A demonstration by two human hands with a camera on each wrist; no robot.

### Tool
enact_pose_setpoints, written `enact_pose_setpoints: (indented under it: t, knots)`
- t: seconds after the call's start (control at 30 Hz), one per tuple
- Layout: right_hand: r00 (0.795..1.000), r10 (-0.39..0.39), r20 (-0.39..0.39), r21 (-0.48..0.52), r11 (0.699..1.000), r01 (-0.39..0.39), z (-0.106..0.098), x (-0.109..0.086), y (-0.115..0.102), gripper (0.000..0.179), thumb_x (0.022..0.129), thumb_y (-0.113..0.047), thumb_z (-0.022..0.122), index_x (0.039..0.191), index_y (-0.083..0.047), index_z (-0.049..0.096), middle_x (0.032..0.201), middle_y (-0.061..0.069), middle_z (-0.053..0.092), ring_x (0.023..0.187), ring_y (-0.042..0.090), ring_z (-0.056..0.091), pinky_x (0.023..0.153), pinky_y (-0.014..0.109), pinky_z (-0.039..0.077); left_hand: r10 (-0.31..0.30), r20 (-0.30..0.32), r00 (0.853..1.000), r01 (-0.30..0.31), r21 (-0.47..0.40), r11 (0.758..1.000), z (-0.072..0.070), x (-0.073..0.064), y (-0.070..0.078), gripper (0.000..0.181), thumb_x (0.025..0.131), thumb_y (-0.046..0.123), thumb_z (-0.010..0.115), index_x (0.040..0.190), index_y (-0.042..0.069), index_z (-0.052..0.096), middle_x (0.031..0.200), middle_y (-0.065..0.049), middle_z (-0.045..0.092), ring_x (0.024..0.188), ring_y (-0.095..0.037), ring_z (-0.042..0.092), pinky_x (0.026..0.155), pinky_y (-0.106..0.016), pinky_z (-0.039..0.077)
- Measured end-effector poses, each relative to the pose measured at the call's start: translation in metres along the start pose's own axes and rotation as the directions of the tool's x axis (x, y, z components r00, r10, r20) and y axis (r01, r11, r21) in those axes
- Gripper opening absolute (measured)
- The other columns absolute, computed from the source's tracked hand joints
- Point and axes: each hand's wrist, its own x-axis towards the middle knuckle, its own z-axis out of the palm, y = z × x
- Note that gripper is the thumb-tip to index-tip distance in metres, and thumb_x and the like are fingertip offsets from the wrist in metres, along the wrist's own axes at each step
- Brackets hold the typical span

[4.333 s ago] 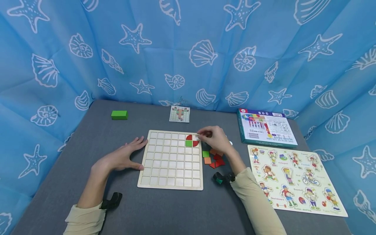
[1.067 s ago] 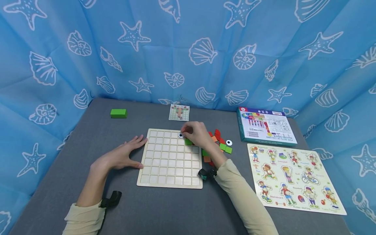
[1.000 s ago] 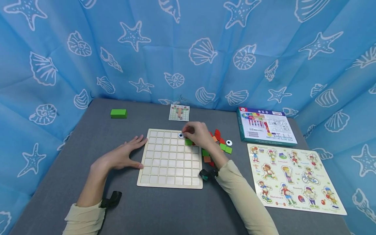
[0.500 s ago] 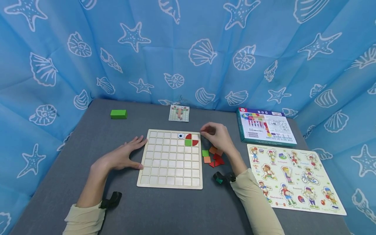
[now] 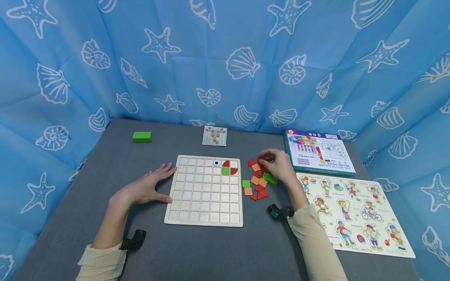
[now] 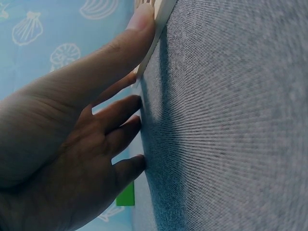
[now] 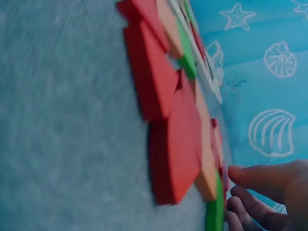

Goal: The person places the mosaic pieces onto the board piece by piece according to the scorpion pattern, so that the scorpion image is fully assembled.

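A square wooden grid board (image 5: 204, 195) lies on the grey table. Its upper right holds a white eye tile (image 5: 216, 163), two red quarter-round tiles (image 5: 233, 171) and a green square tile (image 5: 225, 170). My left hand (image 5: 149, 185) rests at the board's left edge, fingers spread and thumb (image 6: 142, 21) touching the rim. Right of the board, my right hand (image 5: 278, 166) is over a pile of red tiles (image 5: 260, 195), orange tiles (image 5: 254, 180) and green tiles (image 5: 270, 178). Its thumb and fingertips stand slightly apart by red tiles; whether they touch one is unclear.
A small pattern card (image 5: 215, 136) lies behind the board. A green block (image 5: 142, 137) is at the back left. On the right are a boxed toy set (image 5: 320, 152) and a sports picture puzzle board (image 5: 358, 218). A blue curtain (image 5: 190, 78) hangs behind.
The white eye tile is now in the board's top row, where my right hand let go of it. That hand has moved right to the loose tiles. My left hand has stayed still.
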Motion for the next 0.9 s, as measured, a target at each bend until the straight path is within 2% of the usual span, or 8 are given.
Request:
enact_pose_setpoints:
  t: [0.2, 0.3, 0.43, 0.53, 0.73, 0.9]
  knots:
    - [0.997, 0.068, 0.037, -0.038, 0.997, -0.067, -0.001, 0.006, 0.005, 0.03, 0.102, -0.015, 0.076, 0.126, 0.003, 0.077, 0.122, 0.026, 0.078, 0.107, 0.039, 0.076, 0.093, 0.053, 0.064, 0.006, -0.003, 1.0, -0.006, -0.001, 1.0, 0.001, 0.001, -0.001, 0.112, 0.085, 0.033, 0.094, 0.172, 0.008, 0.029, 0.18, -0.029, 0.014, 0.167, -0.054, 0.011, 0.129, -0.081, 0.011]
    - [0.994, 0.096, 0.061, -0.04, 0.995, -0.094, -0.002, 0.01, 0.003, 0.029, 0.102, -0.018, 0.076, 0.122, 0.003, 0.078, 0.118, 0.025, 0.079, 0.102, 0.036, 0.075, 0.087, 0.043, 0.064, 0.007, -0.001, 1.0, -0.007, 0.001, 1.0, 0.0, 0.0, -0.001, 0.112, 0.085, 0.034, 0.094, 0.172, 0.008, 0.028, 0.18, -0.03, 0.014, 0.167, -0.055, 0.011, 0.129, -0.081, 0.011]
    - [0.99, 0.104, 0.092, -0.037, 0.994, -0.101, -0.004, 0.013, 0.002, 0.024, 0.102, -0.017, 0.075, 0.116, 0.002, 0.077, 0.114, 0.024, 0.078, 0.097, 0.031, 0.072, 0.08, 0.026, 0.056, 0.005, 0.002, 1.0, -0.005, -0.001, 1.0, -0.001, -0.001, -0.001, 0.112, 0.085, 0.034, 0.094, 0.172, 0.009, 0.028, 0.18, -0.03, 0.014, 0.167, -0.055, 0.011, 0.129, -0.081, 0.011]
    - [0.989, 0.1, 0.105, -0.024, 0.995, -0.098, -0.004, 0.014, 0.002, 0.022, 0.101, -0.014, 0.075, 0.116, 0.002, 0.075, 0.112, 0.023, 0.077, 0.095, 0.029, 0.072, 0.078, 0.022, 0.054, 0.004, 0.004, 1.0, -0.004, -0.005, 1.0, -0.001, -0.001, -0.001, 0.113, 0.085, 0.035, 0.094, 0.172, 0.009, 0.027, 0.18, -0.03, 0.013, 0.167, -0.055, 0.011, 0.129, -0.081, 0.011]
    - [0.995, 0.064, 0.079, 0.013, 0.998, -0.066, -0.001, 0.011, 0.001, 0.018, 0.103, -0.01, 0.073, 0.117, 0.001, 0.073, 0.109, 0.021, 0.077, 0.094, 0.029, 0.073, 0.079, 0.023, 0.057, -0.001, 0.007, 1.0, 0.001, -0.008, 1.0, 0.0, 0.0, -0.001, 0.113, 0.085, 0.035, 0.094, 0.173, 0.009, 0.027, 0.18, -0.029, 0.013, 0.167, -0.055, 0.01, 0.13, -0.081, 0.01]
    - [0.999, 0.001, 0.041, 0.049, 0.999, -0.003, 0.004, 0.008, -0.007, 0.019, 0.104, -0.008, 0.072, 0.12, 0.0, 0.075, 0.11, 0.02, 0.079, 0.099, 0.032, 0.076, 0.09, 0.039, 0.065, -0.006, 0.01, 1.0, 0.006, 0.001, 1.0, 0.0, 0.001, -0.001, 0.113, 0.085, 0.036, 0.093, 0.173, 0.009, 0.027, 0.18, -0.029, 0.013, 0.167, -0.055, 0.01, 0.13, -0.08, 0.01]
